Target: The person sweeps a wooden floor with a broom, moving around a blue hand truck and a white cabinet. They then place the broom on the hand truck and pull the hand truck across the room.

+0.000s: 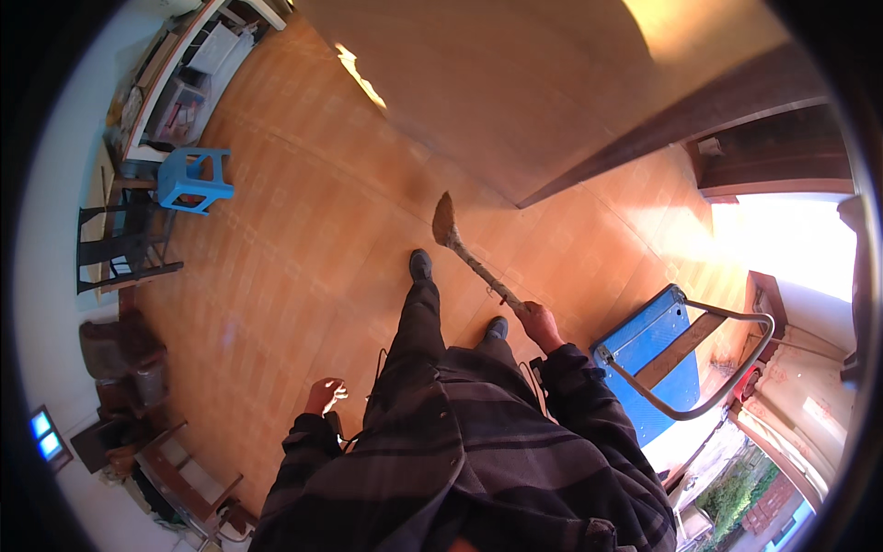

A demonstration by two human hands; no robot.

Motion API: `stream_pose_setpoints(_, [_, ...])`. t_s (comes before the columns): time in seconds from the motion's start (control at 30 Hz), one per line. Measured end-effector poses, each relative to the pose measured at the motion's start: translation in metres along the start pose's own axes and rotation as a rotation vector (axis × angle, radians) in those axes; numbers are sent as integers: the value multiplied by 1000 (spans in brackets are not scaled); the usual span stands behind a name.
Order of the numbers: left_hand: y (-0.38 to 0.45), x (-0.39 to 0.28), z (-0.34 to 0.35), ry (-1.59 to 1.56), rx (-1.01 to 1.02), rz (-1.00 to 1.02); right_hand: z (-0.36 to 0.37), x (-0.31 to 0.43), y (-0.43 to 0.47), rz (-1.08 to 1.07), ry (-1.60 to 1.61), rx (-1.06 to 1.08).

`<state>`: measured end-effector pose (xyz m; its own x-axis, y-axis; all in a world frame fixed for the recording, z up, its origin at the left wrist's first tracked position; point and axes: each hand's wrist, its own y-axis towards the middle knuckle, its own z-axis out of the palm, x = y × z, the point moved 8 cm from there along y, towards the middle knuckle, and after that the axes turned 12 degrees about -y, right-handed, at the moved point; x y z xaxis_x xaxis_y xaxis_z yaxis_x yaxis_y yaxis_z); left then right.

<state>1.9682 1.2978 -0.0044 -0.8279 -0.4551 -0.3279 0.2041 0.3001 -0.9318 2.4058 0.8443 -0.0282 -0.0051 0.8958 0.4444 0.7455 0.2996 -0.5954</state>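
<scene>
My right hand (539, 326) is closed around the handle of a short tool (483, 271), with a rough wooden-looking shaft and a broad, curved brown head that points away from me over the tiled floor. It looks like a sickle or small hoe; its exact kind cannot be told. A bit of red shows on the shaft near the hand. Low on the left, my left hand (326, 395) hangs beside my body with its fingers loosely curled, and nothing is seen in it. My two shoes stand on the floor between the hands.
A blue platform trolley (652, 345) with a metal handle stands at right, near a bright doorway (793, 241). A large brown panel (483, 90) juts in from above. Along the left are a blue plastic stool (195, 181), a black chair (114, 250) and a shelf unit (162, 90).
</scene>
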Motion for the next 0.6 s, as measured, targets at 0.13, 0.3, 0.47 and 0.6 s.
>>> stream_pose_setpoints(0.13, [0,-21,-38,-127,-34,2,21,109,87,-23,42,35])
stream_pose_setpoints(0.3, [-3,-46,-89,-93,-114,-73,60,225,217,13,184,98])
stream_pose_setpoints(0.47, [-2,-46,-117,-145,-165,-77,97,284,283,211,490,253])
stream_pose_setpoints(0.6, [-1,-47,-120,-105,-138,-131,98,263,268,333,489,266])
